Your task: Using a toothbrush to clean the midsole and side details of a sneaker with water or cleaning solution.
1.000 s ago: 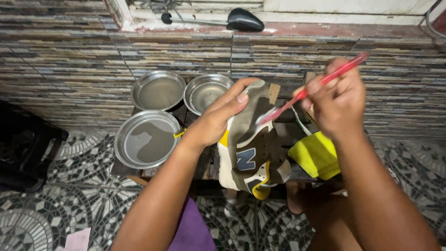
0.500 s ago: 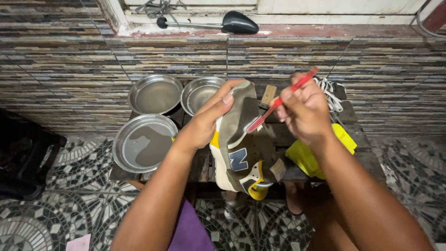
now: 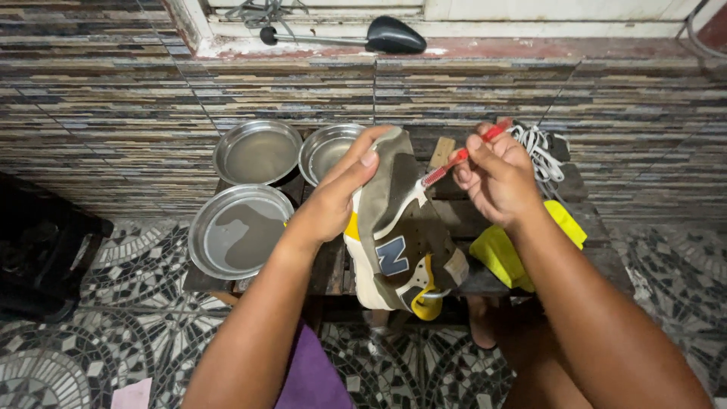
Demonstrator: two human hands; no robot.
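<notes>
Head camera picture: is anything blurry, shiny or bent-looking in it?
Head view: sharp overall; the wall tiles bow outward, wide-lens distortion; light glares off the three metal pans; the left hand and shoe are evenly lit; the left floor corner is dark.

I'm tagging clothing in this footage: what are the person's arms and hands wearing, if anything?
Nothing shows on them. The left hand and right hand are bare, with no gloves, rings or watch visible. Both forearms are uncovered up to the picture's lower edge, no sleeves in sight. The fingernails look short and unpainted.
</notes>
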